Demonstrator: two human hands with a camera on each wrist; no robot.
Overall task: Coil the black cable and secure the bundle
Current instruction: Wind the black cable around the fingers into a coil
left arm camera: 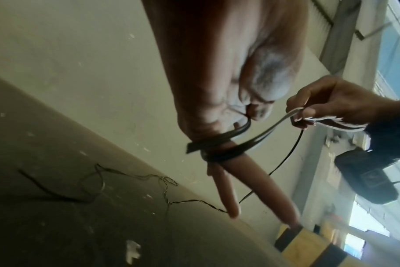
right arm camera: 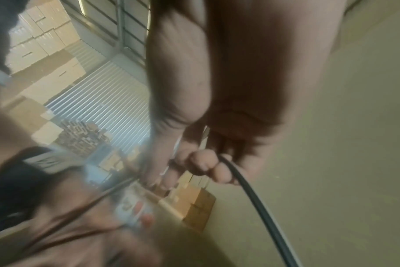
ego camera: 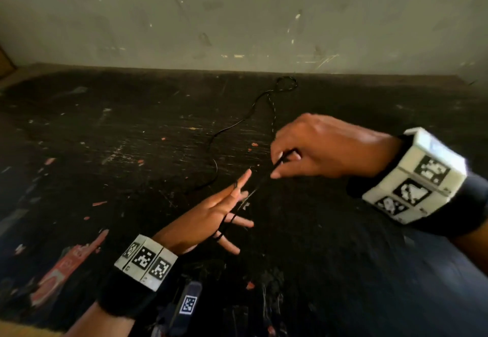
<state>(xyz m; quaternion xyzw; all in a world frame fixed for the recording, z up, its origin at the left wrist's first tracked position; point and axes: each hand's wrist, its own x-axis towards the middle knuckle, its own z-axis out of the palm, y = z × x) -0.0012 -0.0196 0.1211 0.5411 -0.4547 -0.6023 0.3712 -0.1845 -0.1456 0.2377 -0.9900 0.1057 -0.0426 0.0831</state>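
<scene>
The thin black cable point(ego camera: 215, 167) snakes over the dark table to a small loop point(ego camera: 286, 83) near the back wall. Several turns point(ego camera: 224, 224) of it are wound round the straight, spread fingers of my left hand point(ego camera: 211, 215). In the left wrist view the turns point(left arm camera: 219, 153) cross the fingers and the thumb point(left arm camera: 258, 108) pins the cable against the hand. My right hand point(ego camera: 280, 162), up and to the right of the left, pinches the strand running from the coil. The right wrist view shows its curled fingers point(right arm camera: 206, 168) round the cable point(right arm camera: 251, 195).
The table top point(ego camera: 105, 138) is dark, scratched and dotted with small red scraps. A pale wall point(ego camera: 237, 19) stands right behind it. A red and white wrapper point(ego camera: 60, 270) lies at the front left. A black strap with a tag point(ego camera: 187, 302) lies near the front edge.
</scene>
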